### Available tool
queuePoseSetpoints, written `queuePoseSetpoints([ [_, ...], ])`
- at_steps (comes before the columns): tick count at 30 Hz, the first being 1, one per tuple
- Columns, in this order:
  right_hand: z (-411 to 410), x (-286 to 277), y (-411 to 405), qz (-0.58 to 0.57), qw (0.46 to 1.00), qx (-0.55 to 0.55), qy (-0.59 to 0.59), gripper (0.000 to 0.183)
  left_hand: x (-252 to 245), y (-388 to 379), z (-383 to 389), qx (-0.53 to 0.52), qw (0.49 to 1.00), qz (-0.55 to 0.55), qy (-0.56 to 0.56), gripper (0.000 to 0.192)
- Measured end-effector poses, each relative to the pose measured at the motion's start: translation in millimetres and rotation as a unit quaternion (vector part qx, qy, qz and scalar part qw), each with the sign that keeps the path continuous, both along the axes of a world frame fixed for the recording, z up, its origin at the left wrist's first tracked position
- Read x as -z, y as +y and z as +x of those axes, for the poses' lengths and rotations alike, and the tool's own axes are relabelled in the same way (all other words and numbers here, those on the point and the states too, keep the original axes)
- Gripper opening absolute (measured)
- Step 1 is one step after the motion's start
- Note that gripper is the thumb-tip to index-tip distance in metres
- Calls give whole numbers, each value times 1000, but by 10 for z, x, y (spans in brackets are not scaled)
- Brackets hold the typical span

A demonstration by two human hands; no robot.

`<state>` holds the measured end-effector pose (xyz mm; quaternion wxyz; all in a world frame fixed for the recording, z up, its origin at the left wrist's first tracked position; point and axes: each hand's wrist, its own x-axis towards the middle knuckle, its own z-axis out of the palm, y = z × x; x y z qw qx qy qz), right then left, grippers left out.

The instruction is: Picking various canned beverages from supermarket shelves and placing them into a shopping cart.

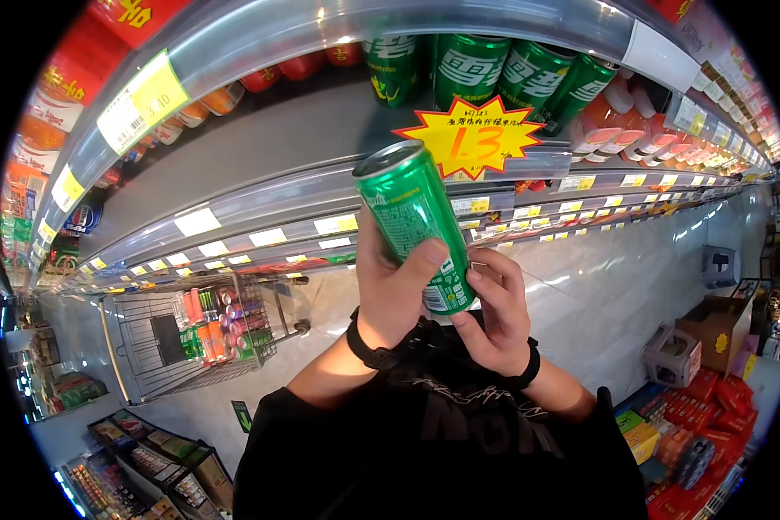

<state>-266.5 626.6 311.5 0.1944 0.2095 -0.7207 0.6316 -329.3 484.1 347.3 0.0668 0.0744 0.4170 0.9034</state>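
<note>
A tall green aluminium drink can (422, 224) is held up in front of me, its top tilted to the left and its printed back turned towards me. My left hand (393, 286) wraps around the can's left side, with the thumb across its front. On the lower right side, the fingers of my right hand (500, 318) touch the can near its base. Just behind it is a yellow starburst price sign (471, 140) with a red edge and writing. Several green Sprite cans (471, 68) stand on the shelf (279, 140) beyond.
Price tags line the shelf edges (270, 237). Bottles of pink drink (617, 127) stand at right. A wire shopping cart (130, 344) holding several cans is on the left. Stools (673, 354), a cardboard box (715, 331) and red packages (702, 416) stand on the right.
</note>
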Motion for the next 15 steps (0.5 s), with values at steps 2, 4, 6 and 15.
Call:
queuePoseSetpoints([
  [2, -17, 41, 10, 10, 1000, 10, 10, 50, -113, -49, -42, -12, 998, -58, 18, 48],
  [4, -23, 41, 27, 18, 999, 21, 18, 50, -203, -137, -91, -23, 987, -147, 54, 56],
  [6, -32, 21, 78, 23, 997, 26, -68, 53, -289, -218, -128, -54, 976, -195, 83, 58],
  [15, 19, 127, 243, -21, 991, 25, -129, 58, -841, -541, -540, -173, 926, -302, 146, 64],
])
